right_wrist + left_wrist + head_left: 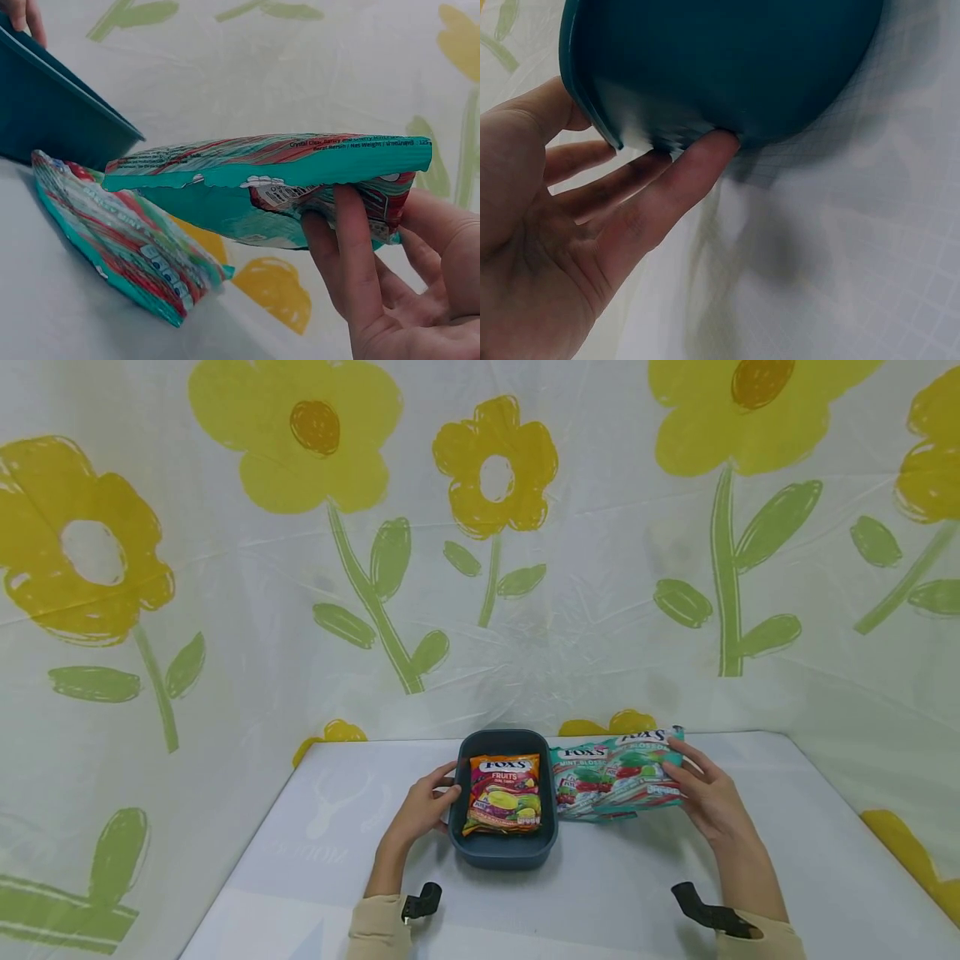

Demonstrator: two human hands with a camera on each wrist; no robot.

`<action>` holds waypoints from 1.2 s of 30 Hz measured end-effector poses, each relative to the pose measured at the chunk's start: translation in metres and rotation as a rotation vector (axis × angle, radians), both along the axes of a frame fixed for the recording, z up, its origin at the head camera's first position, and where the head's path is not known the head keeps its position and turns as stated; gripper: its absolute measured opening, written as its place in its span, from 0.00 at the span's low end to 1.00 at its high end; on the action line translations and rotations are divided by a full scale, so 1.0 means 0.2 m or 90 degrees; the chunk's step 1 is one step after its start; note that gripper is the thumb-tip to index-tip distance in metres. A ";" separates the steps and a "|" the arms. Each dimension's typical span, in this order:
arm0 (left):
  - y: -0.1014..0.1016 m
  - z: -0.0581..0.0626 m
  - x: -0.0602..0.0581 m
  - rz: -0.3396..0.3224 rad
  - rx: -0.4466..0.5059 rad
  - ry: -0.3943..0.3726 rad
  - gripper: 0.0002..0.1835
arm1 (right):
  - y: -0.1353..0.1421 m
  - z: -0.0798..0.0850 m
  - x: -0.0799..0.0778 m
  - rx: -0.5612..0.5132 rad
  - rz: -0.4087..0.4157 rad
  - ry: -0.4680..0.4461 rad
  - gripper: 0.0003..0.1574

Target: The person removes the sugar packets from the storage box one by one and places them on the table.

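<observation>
A dark blue plastic bin (504, 858) stands on the table with orange-red bags of Fox's fruit candy (504, 797) lying inside it. My left hand (422, 806) grips the bin's left side, thumb at the rim and fingers along the outer wall, as the left wrist view also shows. In my right hand (708, 795) is a teal bag of Fox's mint candy (217, 199), pinched at its right end and raised off the table. A second teal mint candy bag (135, 240) lies beside the bin's right side, partly overlapped by the held one in the head view.
The white table (600, 893) runs back to a hanging cloth (600, 652) printed with yellow flowers, close behind the bin and bags. A dark wrist-camera mount (422, 902) sits at the left sleeve and another mount (712, 914) at the right.
</observation>
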State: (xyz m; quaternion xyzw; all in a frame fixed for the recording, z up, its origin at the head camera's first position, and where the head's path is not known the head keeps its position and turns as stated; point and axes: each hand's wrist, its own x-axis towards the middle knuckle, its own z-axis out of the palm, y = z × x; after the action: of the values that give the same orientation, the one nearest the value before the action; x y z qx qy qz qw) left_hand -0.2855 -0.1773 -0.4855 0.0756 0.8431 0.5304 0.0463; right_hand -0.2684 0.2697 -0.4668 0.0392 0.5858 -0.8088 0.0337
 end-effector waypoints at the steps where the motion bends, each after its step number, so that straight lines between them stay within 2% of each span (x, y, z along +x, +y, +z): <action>1: 0.00 0.00 0.00 -0.001 -0.001 0.001 0.29 | 0.01 0.00 0.00 -0.003 -0.002 -0.003 0.38; 18: 0.02 0.00 -0.01 0.003 -0.005 0.001 0.28 | 0.07 -0.03 0.01 -0.028 -0.051 -0.054 0.42; 26: 0.02 0.00 -0.02 0.005 -0.005 -0.005 0.28 | 0.09 -0.06 0.01 -0.032 -0.059 -0.041 0.41; 32: 0.02 0.00 -0.02 0.008 -0.005 -0.008 0.28 | 0.09 -0.07 0.01 -0.009 -0.055 -0.044 0.42; 36: 0.01 0.00 -0.02 0.010 0.000 -0.013 0.28 | 0.09 -0.07 0.00 0.041 -0.041 -0.047 0.43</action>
State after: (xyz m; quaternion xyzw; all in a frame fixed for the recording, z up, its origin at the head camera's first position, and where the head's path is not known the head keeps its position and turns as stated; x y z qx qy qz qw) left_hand -0.2891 -0.1754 -0.4858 0.0635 0.8431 0.5317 0.0503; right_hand -0.2685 0.2869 -0.4816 0.0892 0.6080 -0.7884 0.0281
